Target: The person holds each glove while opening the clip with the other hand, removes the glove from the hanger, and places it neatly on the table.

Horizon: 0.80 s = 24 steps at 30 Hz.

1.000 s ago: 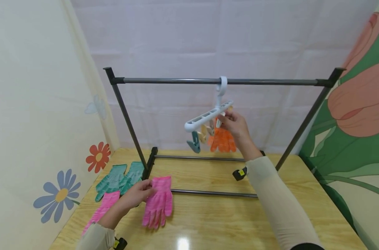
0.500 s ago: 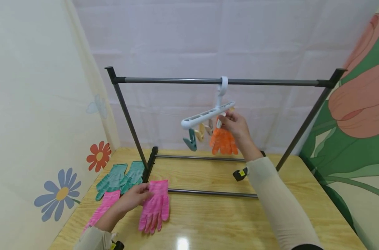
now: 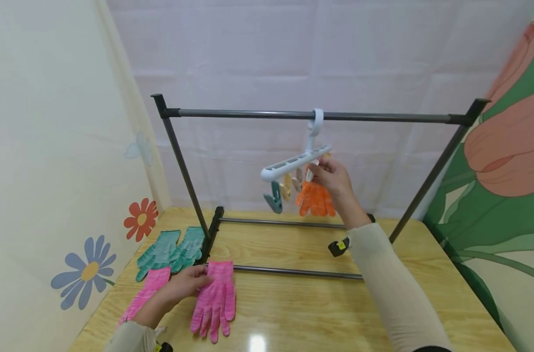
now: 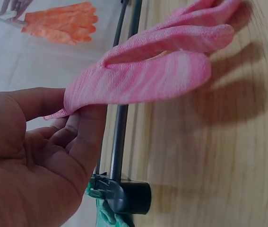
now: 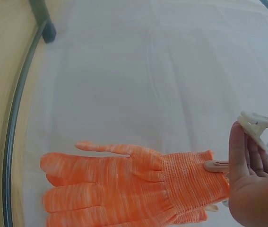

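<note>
My left hand (image 3: 189,283) pinches a pink striped knit glove (image 3: 216,298) near its cuff, holding it above the table with the fingers dangling. In the left wrist view the thumb and fingertips close on the glove (image 4: 138,78). My right hand (image 3: 333,178) is up at the light blue hanger (image 3: 289,165), pinching a white clothespin (image 5: 254,125) under its bar. Behind that hand an orange glove (image 5: 129,184) hangs by its cuff from a pinkish clip (image 5: 216,166). Teal (image 3: 273,198), yellow and greyish clips dangle from the hanger's near half.
The hanger hooks over the top bar (image 3: 245,114) of a dark metal rack, whose lower bar (image 3: 293,272) crosses the table (image 3: 284,313). Teal gloves (image 3: 166,252) lie at the left by the rack's foot. A second pink glove (image 3: 148,292) lies partly behind my left forearm.
My left hand has lowered slightly and shifted left with the pink glove. My right hand stays on the white clothespin, while the hanger has swung a little.
</note>
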Tool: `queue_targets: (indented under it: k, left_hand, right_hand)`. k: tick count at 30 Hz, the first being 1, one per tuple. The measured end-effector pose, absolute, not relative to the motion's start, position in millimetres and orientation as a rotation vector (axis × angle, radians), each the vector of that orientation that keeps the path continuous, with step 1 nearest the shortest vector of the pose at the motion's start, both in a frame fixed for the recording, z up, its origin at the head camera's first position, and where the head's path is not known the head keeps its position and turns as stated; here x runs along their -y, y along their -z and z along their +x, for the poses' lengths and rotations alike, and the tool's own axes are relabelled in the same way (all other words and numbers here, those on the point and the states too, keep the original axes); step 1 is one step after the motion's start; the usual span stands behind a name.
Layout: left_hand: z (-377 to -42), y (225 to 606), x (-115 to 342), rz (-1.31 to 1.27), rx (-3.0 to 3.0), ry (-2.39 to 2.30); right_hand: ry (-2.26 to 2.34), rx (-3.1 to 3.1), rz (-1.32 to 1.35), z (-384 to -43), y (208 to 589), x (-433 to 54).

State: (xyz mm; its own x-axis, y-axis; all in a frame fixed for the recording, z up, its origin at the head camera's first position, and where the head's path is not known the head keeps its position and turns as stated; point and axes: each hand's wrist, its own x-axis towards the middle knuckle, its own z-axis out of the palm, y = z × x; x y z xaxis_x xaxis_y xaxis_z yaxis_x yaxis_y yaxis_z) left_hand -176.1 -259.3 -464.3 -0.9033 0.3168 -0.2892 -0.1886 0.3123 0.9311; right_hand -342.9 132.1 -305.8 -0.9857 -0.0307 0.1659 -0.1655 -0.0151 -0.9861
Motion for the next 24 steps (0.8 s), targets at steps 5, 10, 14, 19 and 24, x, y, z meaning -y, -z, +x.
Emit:
queue_targets:
  k: [5, 10, 14, 19, 24]
  left_hand:
    - [-177, 468, 261, 0.062, -2.220, -1.574]
    - [-178, 472, 262, 0.035, -2.286, -1.507]
    - [-177, 475, 260, 0.020, -2.366, -1.452]
    - [-178, 478, 255, -0.057, -2.514, -1.350]
    - [-181, 481, 253, -0.125, -2.641, -1.196]
  right_hand:
    - [-2.167, 2.132, 0.207, -342, 304, -131]
    - [-2.167, 2.120, 0.225, -341, 304, -129]
    - [-2.158, 2.127, 0.223, -342, 305, -128]
    - [-2.158, 2.125, 0.206, -342, 305, -126]
    - [-2.154, 2.119, 0.207, -342, 304, -125]
